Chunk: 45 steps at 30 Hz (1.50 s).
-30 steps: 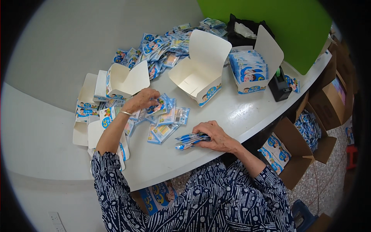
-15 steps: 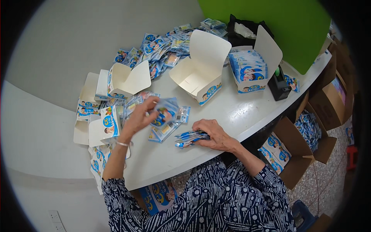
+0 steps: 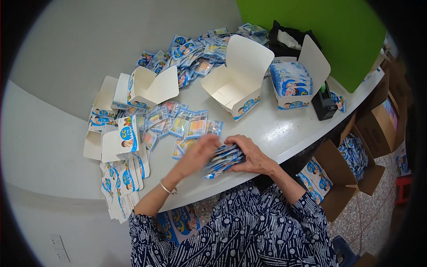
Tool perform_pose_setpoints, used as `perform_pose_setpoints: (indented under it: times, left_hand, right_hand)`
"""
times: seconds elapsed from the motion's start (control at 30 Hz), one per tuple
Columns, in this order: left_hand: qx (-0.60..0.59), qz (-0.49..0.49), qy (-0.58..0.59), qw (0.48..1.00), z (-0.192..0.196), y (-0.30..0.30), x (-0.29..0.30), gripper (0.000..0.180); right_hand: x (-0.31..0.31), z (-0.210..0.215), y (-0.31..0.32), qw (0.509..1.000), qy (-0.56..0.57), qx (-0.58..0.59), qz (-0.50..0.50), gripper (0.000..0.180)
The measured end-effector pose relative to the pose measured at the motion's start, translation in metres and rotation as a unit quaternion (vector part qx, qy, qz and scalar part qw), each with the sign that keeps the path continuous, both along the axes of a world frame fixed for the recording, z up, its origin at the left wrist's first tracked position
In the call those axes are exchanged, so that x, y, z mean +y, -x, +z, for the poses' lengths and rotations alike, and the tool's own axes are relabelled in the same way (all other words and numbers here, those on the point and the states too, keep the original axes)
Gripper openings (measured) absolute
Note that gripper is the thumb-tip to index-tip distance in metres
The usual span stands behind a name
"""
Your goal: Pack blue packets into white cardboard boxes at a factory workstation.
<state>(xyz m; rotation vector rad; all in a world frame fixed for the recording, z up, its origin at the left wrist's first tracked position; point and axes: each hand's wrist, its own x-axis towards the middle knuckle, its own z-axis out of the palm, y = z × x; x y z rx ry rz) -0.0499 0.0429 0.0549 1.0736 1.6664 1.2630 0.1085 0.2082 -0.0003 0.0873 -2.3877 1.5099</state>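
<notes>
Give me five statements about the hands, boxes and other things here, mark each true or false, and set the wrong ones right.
1. The right hand holds a bunch of packets. True.
2. The bracelet is on the right wrist. False: the bracelet is on the left wrist.
3. The middle box is closed. False: the middle box stands open, its flap raised.
4. The tape dispenser stands to the right of the filled box. True.
5. The left hand is over the filled box. False: the left hand is at the bunch of packets, beside the right hand.
</notes>
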Motion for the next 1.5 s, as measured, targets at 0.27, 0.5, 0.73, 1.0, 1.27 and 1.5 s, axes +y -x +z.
perform_pose_setpoints:
  times: [0.27, 0.5, 0.73, 1.0, 1.27, 1.5]
  left_hand:
    - [0.574, 0.122, 0.025, 0.809, -0.029, 0.06, 0.007, 0.041]
    - [0.451, 0.208, 0.012, 0.868, -0.007, 0.073, -0.009, 0.029]
    - [0.222, 0.012, 0.006, 0.975, -0.008, 0.0, -0.019, 0.025]
    - [0.009, 0.207, -0.087, 0.974, -0.045, -0.049, -0.016, 0.049]
    - [-0.162, 0.341, -0.156, 0.913, -0.037, -0.063, 0.012, 0.047]
    - [0.114, 0.296, -0.108, 0.942, -0.025, -0.034, -0.031, 0.039]
  right_hand:
    - [0.0, -0.006, 0.004, 0.998, -0.032, 0.044, 0.01, 0.059]
    - [0.0, 0.002, 0.002, 1.0, 0.002, -0.024, 0.001, 0.064]
    - [-0.005, -0.005, 0.003, 0.996, 0.078, -0.021, -0.033, 0.1]
    - [-0.002, -0.004, 0.003, 0.998, 0.049, -0.033, -0.022, 0.113]
    - [-0.005, 0.007, 0.002, 0.997, 0.03, -0.063, -0.04, 0.094]
    - [0.0, 0.001, 0.001, 0.998, 0.001, -0.064, -0.028, 0.078]
